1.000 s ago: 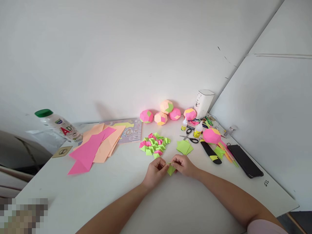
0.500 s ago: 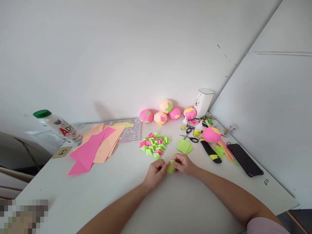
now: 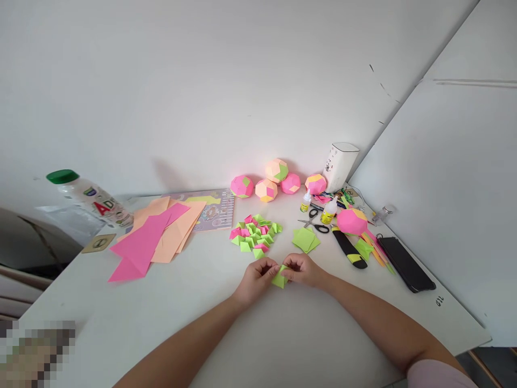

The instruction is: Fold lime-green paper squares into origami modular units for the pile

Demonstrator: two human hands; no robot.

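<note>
My left hand [image 3: 257, 279] and my right hand [image 3: 302, 269] meet over the white table [image 3: 283, 334], both pinching one small folded green paper piece [image 3: 280, 277] between their fingertips. Just beyond them lies a heap of several small folded green and pink paper units [image 3: 254, 235]. A short stack of green paper squares [image 3: 306, 238] lies to the right of that heap.
Pink and orange sheets [image 3: 155, 240] and a lying bottle [image 3: 91, 200] are at the left. Paper balls [image 3: 266, 186] stand by the wall. Scissors [image 3: 315, 223], glue bottles [image 3: 329, 210], a cutter [image 3: 350, 250], a pink ball [image 3: 351, 221] and a phone [image 3: 405, 263] are at the right.
Both hands keep working the green piece, which now lies flatter between the fingertips. The view has shifted slightly.
</note>
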